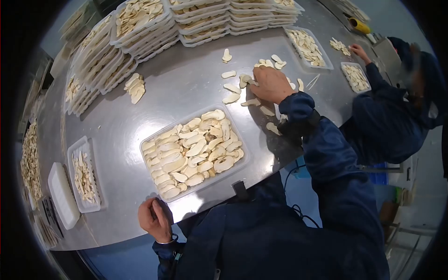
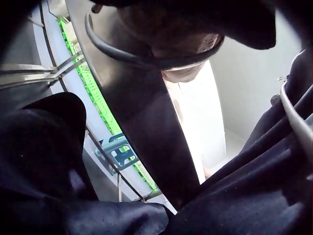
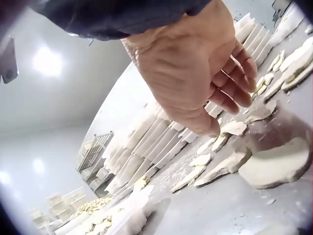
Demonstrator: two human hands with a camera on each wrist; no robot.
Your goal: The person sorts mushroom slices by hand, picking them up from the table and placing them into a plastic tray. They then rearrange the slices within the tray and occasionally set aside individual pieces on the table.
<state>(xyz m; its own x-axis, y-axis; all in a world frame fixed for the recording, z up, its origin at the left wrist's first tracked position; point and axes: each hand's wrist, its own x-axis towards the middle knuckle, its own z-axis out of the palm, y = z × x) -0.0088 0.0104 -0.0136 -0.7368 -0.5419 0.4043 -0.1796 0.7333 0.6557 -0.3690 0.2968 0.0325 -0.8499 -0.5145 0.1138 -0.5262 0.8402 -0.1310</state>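
My right hand (image 1: 272, 85) reaches over loose pale mushroom slices (image 1: 232, 87) on the steel table. In the right wrist view the thumb and fingers of this hand (image 3: 195, 73) are spread apart and bent, pointing down, with the thumb tip right by a slice (image 3: 234, 128). A clear plastic tray (image 1: 246, 161) of mushroom slices, laid in overlapping rows, stands in front of me. My left hand (image 1: 155, 220) rests at the table edge near the tray's front left corner, fingers loosely curled and holding nothing. The left wrist view shows little of that hand.
Stacked filled trays (image 1: 200, 25) line the back. A part-filled tray (image 1: 84, 175) and a white tray (image 1: 64, 196) lie at left. Some slices (image 1: 135, 87) form a small pile. Another filled tray (image 1: 308, 46) stands back right, near another person (image 1: 387, 112) at work.
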